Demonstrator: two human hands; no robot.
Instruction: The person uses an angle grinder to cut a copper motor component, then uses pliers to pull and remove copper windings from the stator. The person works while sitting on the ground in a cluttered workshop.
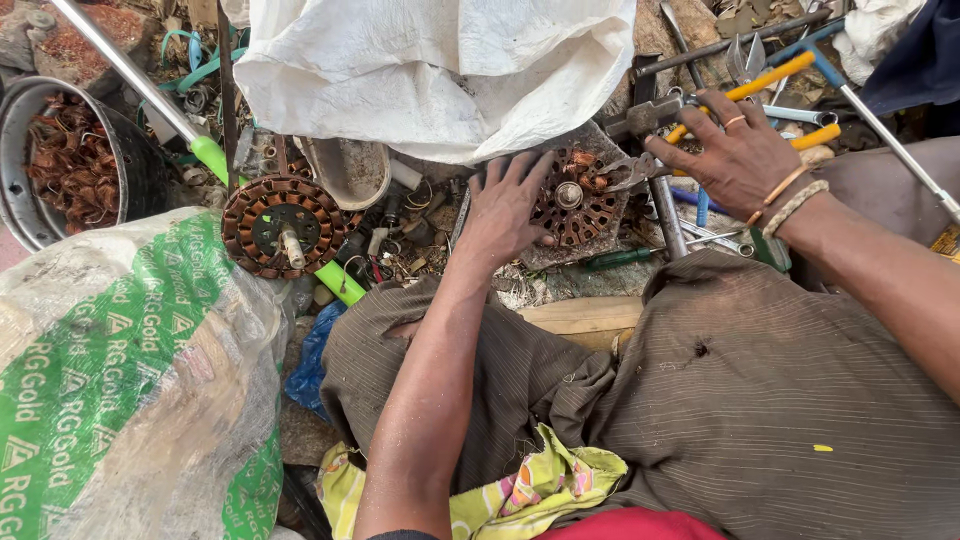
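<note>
Single head-worn view, looking steeply down from above the seated person's lap and forward over both forearms to the cluttered ground; close range, with the left hand (505, 205) and right hand (735, 155) near frame centre and a white sack (440, 70) along the top edge

A round motor stator (575, 200) with copper windings and a steel hub lies flat on a grey slab. Yellow-handled pliers (745, 95) bite at its upper right edge, handles angled up and away.
</note>
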